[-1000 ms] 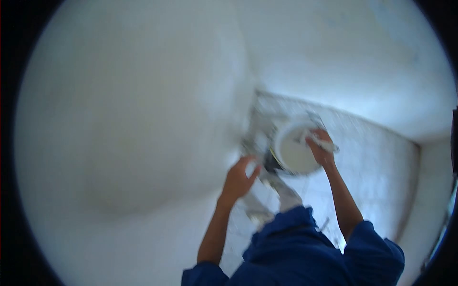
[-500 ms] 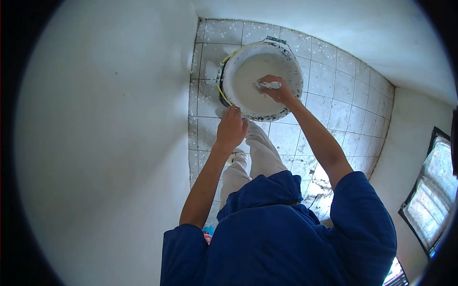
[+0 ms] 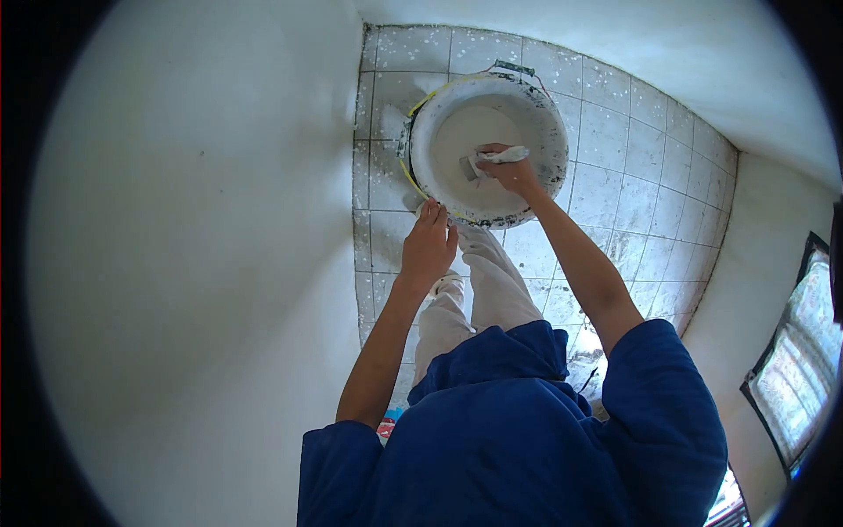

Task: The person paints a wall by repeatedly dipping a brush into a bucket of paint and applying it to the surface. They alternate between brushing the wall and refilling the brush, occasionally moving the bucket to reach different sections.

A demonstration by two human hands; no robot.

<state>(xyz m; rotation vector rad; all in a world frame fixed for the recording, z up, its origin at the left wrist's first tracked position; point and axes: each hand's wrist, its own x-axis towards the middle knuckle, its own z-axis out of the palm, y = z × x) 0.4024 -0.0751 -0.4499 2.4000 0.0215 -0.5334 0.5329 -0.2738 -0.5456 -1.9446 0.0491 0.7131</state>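
Note:
A round bucket (image 3: 551,132) with a paint-spattered rim stands on the floor in front of me, with whitish paint (image 3: 465,123) inside. My right hand (image 3: 512,174) reaches over the bucket, fingers closed round a paintbrush (image 3: 507,155) with a white-smeared handle. Its bristles point left and down, over the paint. At the near left of the rim is my left hand (image 3: 428,241), its fingers bent together over the edge. A yellow band runs along the bucket's left side, and a wire handle with a dark grip (image 3: 515,68) lies at the far side.
Paint-spotted tiles (image 3: 606,167) cover the floor. A white wall (image 3: 202,263) rises close on my left, and another wall (image 3: 659,61) runs along the far side. To the right is a dark-framed window (image 3: 795,351). My legs (image 3: 496,281) are just before the bucket.
The brush has come up and tilted, so its bristles now show to the left of my right hand. My left hand stays at the rim. The view has shifted slightly.

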